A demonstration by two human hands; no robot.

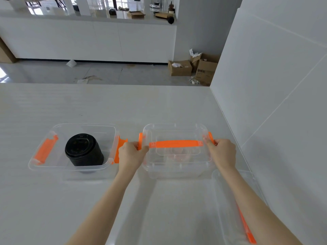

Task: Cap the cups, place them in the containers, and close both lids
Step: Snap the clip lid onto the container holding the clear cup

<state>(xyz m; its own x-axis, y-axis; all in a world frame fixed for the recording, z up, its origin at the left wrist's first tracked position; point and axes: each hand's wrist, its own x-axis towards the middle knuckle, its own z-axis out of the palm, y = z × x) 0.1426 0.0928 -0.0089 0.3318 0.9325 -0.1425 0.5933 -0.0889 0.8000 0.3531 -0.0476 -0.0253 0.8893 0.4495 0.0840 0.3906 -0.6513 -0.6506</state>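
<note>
White desk surface carries everything you are handling, with a white wall rising close along its right side and the far edge dropping to a tiled floor where cardboard boxes sit in the corner. Your left container is clear plastic, lid off, with orange latches folded outward at both ends; a black cup with its black cap fitted stands upright inside, toward the middle. Your right container sits just beside it, already covered by a clear lid with an orange handle lying flat across the top. A cup inside shows only as a faint pinkish shape through the plastic; whether it is capped cannot be told. Your left hand pinches the orange latch at the left end of that box, thumb and fingers closed on it. Your right hand holds a narrow grip on the orange latch at the right end. The neighbouring box's outward latch lies just beside your left knuckles, leaving little room between the two boxes. A second clear lid with an orange strip rests on the desk under your right forearm, near the wall. Open desk extends beyond both boxes to the far edge and to the left.
</note>
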